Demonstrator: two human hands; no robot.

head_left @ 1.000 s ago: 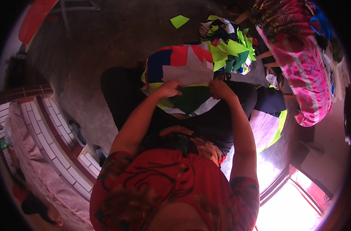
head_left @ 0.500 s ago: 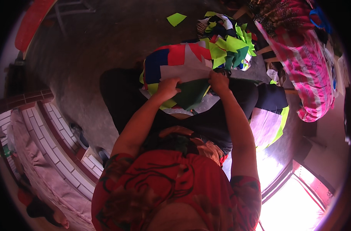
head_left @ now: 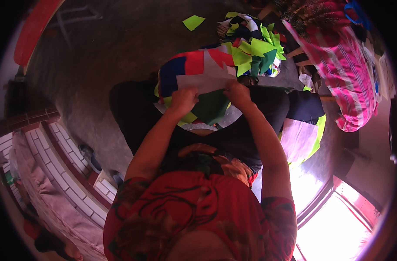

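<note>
A patchwork cloth (head_left: 194, 65) in blue, red, grey and lime lies between my knees, its near part gathered toward me. At its near left my left hand (head_left: 184, 100) is closed, pinching the edge where a grey patch meets a dark green piece of fabric (head_left: 211, 105). My right hand (head_left: 238, 93) grips the same seam on the right, fingers curled and partly hidden. The green piece hangs below the line between both hands, with lime corners beside it.
A pile of fabric scraps (head_left: 255, 45) lies beyond the cloth, with one lime scrap (head_left: 193, 22) alone on the floor. Another patchwork piece (head_left: 301, 135) hangs by my right knee. Pink checked cloth (head_left: 338, 78) covers something at right. Bright light enters through a doorway (head_left: 338, 230) behind right.
My right hand has moved slightly left, closer to my left hand, and the green piece hangs less stretched between them. The whole view has shifted a little.
</note>
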